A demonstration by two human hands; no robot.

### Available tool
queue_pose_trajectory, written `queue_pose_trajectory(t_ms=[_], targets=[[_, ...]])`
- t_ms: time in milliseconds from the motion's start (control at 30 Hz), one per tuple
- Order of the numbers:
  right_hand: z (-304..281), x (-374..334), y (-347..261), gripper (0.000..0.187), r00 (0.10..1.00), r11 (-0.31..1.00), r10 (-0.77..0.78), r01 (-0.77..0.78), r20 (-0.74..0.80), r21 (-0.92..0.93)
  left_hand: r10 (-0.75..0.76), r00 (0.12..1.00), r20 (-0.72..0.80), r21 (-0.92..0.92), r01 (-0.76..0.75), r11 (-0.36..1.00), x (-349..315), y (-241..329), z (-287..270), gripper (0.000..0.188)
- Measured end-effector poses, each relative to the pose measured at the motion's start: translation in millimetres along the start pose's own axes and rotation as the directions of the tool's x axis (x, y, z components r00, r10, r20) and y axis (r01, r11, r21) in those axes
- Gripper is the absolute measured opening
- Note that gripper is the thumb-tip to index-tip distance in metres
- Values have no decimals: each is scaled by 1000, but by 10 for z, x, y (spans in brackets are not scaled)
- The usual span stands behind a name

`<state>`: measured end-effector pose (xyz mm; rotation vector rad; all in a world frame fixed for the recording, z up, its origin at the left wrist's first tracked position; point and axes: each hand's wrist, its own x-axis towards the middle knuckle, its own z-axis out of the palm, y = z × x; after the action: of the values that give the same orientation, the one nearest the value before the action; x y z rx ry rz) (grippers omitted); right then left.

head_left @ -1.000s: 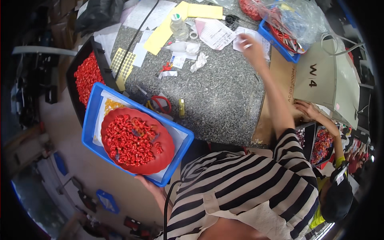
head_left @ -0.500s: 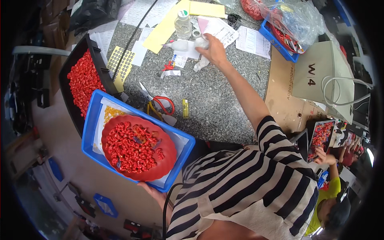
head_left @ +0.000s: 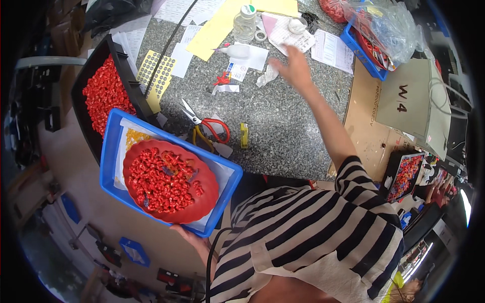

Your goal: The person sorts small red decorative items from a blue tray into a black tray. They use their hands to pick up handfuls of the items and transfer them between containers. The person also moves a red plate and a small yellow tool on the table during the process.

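My left hand point(head_left: 191, 238) holds a blue plastic tray point(head_left: 166, 216) by its near edge, with the fingers partly hidden under it. In the tray, a red scalloped bowl point(head_left: 209, 194) bears many small glossy red pieces point(head_left: 159, 179). Small yellow pieces point(head_left: 135, 136) lie on white paper beside the bowl. Over the grey speckled table, my right hand point(head_left: 294, 69) is open with nothing in it, slightly blurred. Nearest to it are a crumpled white tissue point(head_left: 267, 77) and a white squeeze bottle point(head_left: 237, 51). A round white object point(head_left: 297, 25) sits on papers beyond the hand.
Left is a black bin point(head_left: 129, 83) of red pieces. Scissors point(head_left: 204, 123), a yellow-labelled strip point(head_left: 244, 135) and a glass jar point(head_left: 245, 25) rest on the table point(head_left: 283, 131). A blue basket point(head_left: 366, 55), a carton point(head_left: 411, 96) and another filled tray point(head_left: 406, 174) stand right.
My right hand has drawn back from beside the squeeze bottle, and its fingers have spread. The round white object now shows on the papers. The co-worker at right has shifted lower in view.
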<state>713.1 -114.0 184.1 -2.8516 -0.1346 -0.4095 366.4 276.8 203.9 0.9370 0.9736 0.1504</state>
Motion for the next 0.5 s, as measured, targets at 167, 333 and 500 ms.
queue_pose_trajectory(t_ms=[167, 333, 500], targets=[[174, -372, -471, 25, 993, 960, -25, -8, 115, 280, 11, 997, -81, -31, -13, 999, -46, 105, 174, 57], [379, -364, -1111, 21, 975, 930, -219, 196, 41, 311, 9, 993, -114, -30, -12, 999, -79, 103, 101, 60], [720, -405, -1262, 30, 945, 970, -215, 176, 247, 170, 21, 987, -160, -33, -26, 999, -67, 24, -23, 66]])
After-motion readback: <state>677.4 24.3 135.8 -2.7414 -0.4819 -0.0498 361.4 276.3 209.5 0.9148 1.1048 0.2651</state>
